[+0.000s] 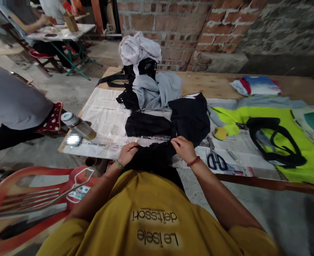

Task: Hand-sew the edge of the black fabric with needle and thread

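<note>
Between my hands a piece of black cloth (153, 153) is spread at the table's front edge, over my lap. My left hand (128, 153) pinches its left side. Over on its right side, my right hand (184, 147) has thumb and forefinger pressed together on the cloth's edge. A tiny pale glint shows just above those fingertips, too small to name. Just beyond lie a folded black cloth (148, 124) and a dark navy garment (190, 117). Blue-handled scissors (217, 160) rest on newspaper right of my right hand.
Grey cloth (159, 90), a black bag (146, 67) and a white bundle (139, 49) are piled at the back. A bottle (78, 125) stands near the left corner. Neon-yellow clothing (261, 113) covers the right side. A red chair (31, 177) and a seated person (15, 96) are on the left.
</note>
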Tool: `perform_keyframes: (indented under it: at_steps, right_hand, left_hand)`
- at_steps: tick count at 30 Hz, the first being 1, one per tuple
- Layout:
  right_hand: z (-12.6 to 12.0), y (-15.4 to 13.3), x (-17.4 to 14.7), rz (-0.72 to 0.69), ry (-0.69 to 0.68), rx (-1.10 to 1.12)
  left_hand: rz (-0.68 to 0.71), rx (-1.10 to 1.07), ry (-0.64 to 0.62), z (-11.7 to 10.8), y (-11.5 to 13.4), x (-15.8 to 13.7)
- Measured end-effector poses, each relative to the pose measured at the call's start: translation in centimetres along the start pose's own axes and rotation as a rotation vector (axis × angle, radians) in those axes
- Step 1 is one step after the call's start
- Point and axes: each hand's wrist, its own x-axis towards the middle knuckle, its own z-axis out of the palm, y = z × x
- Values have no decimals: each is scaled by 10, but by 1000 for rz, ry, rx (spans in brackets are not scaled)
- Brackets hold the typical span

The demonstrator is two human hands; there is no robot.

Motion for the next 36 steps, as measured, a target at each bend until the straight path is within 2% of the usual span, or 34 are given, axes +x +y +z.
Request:
perform_keyframes:
  at_steps: [3,7,13,19,23,27,30,33,36]
  right_hand:
    - [5,-3,6,-4,-17,44]
    - [20,0,13,56,-87,-26]
    - [38,9,21,60,-108,-105]
    - [36,12,25,62,-130,-124]
    - [29,10,50,91,-116,-167]
    - [26,7,98,109,-40,-177]
    - [27,4,117,136,38,-154]
    - [27,0,98,63,128,-75]
    - [25,-4,46,-39,135,9]
  left_hand:
    - [-168,-218,110,-5,-9,0]
    - [-317,-254,176,0,-24,9]
    - [-344,-376,121,0,-23,17]
    - [-359,-431,82,-2,-23,18]
    - [-265,-259,199,-9,-15,45]
    - [-59,187,417,-19,5,92]
    - [-6,493,577,-23,13,109]
    - [29,588,582,-25,1,95]
    - [138,564,568,-29,-26,57]
